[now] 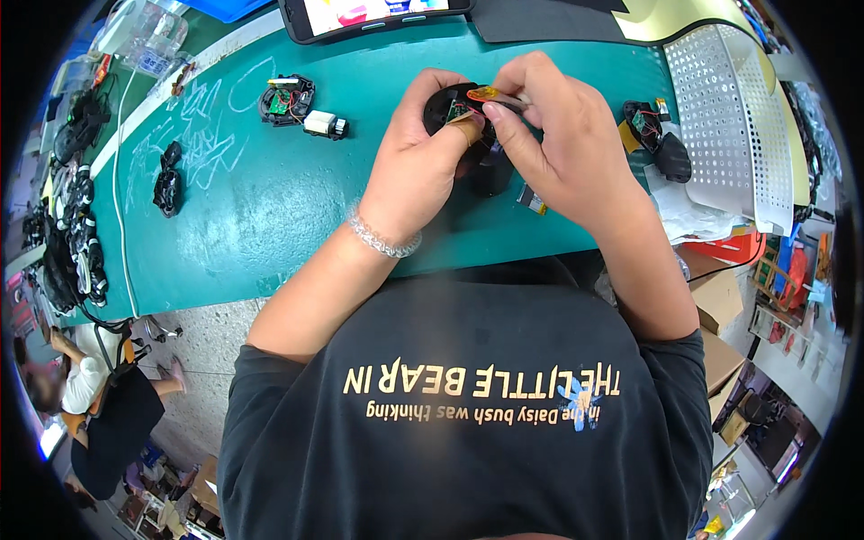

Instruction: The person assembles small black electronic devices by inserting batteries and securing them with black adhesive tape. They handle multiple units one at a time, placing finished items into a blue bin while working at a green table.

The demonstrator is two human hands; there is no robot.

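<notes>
My left hand (421,162) is closed around a round black housing (438,110), its thumb lying over the front. Inside the housing a green circuit board (457,110) shows, with thin wires beside it. My right hand (560,135) pinches a small flat part with orange-yellow tape (487,94) at the housing's upper edge. The fingers hide most of that part, which looks like a small battery pack. On the table just below the hands lies a silver battery pack with a yellow end (532,199). A dark cylindrical piece (490,178) stands under the housing.
On the green table (270,207) sit an opened black device with a circuit board (288,99), a white motor-like part (324,124) and a black part (167,180). Another opened device (643,124) lies before a perforated white rack (731,117). A phone (373,20) stands at the back. Cables (79,234) hang left; a person (108,396) sits beyond.
</notes>
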